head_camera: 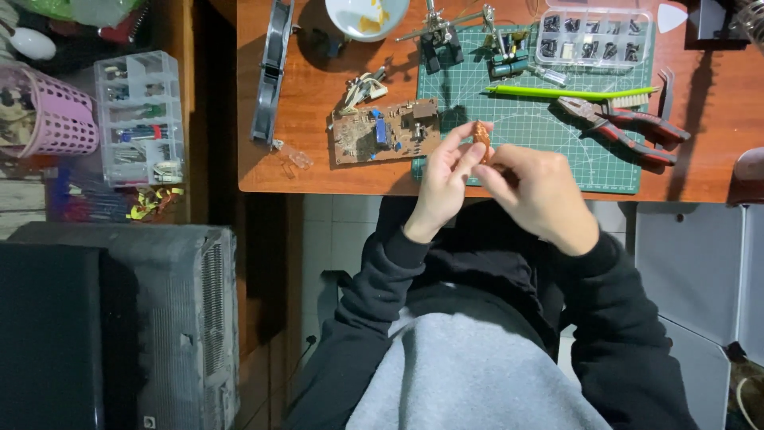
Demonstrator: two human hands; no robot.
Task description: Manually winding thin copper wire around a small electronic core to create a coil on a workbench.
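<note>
- The left hand [440, 185] is raised over the near edge of the green cutting mat [549, 127], its thumb and fingertips pinching a small brown coil part [481, 132].
- The right hand [541, 193] is just beside it, fingers curled in and pressed to the lower end of the same part, so both hands grip it together above the mat.
- The coil part sits between the two sets of fingertips, tilted roughly upright, clear of the table surface.
- A brown circuit board [385, 132] lies flat on the wooden table [310, 159], just left of the mat and near the left hand.
- Red-handled pliers [629, 126] lie on the right part of the mat, with a green-handled brush [573, 93] just above them.
- A clear compartment box [593, 37] holding small dark parts rests at the far right corner of the mat.
- A helping-hands clamp stand [440, 36] stands at the far edge of the mat, next to a white bowl [366, 17].
- Left of the table, a clear parts organiser [142, 118] and a pink basket [49, 115] sit on a lower surface.
- Both sleeves are dark; a grey lap fills the bottom of the view.
</note>
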